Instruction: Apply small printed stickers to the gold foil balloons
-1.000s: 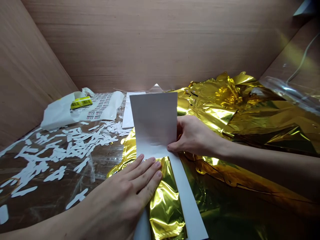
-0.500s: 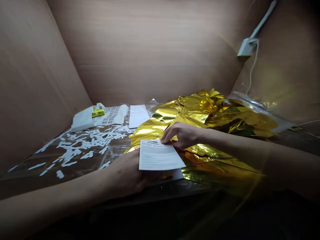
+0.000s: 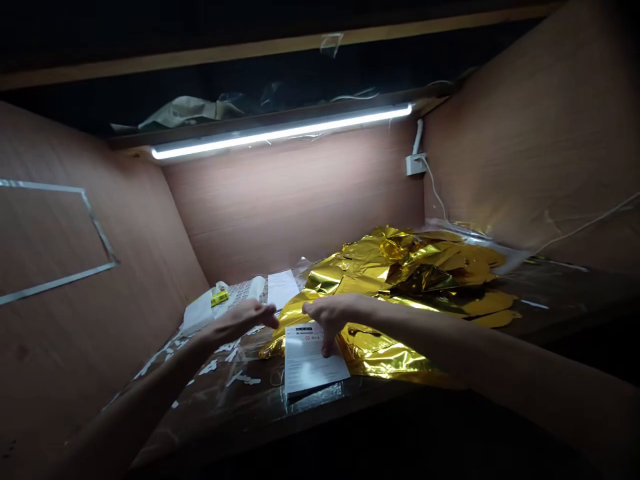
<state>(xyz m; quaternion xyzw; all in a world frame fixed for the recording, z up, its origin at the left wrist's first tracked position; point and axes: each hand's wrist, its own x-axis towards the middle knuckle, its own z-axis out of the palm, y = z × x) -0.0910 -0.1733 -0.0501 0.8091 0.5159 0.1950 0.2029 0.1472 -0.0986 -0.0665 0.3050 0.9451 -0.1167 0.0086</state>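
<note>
A white printed paper sheet lies flat at the front of the table, on a dark flat item whose edge shows below it. My right hand is over the sheet's top edge, with the thumb down on the paper. My left hand hangs to its left, fingers extended, holding nothing and close to the crumpled gold foil sheet. That foil fills the table's right half and reaches under the printed sheet. The dark item is mostly hidden.
A white paper strip and a white wrapper with a yellow item lie at the back. White paper scraps sit on transparent film. Wooden walls surround the table. A lit light bar and a wall socket are above.
My view has tilted upward and now takes in the light bar. My left hand has come out from beneath the printed sheet and moved left. The sheet now lies flat on the dark item.
</note>
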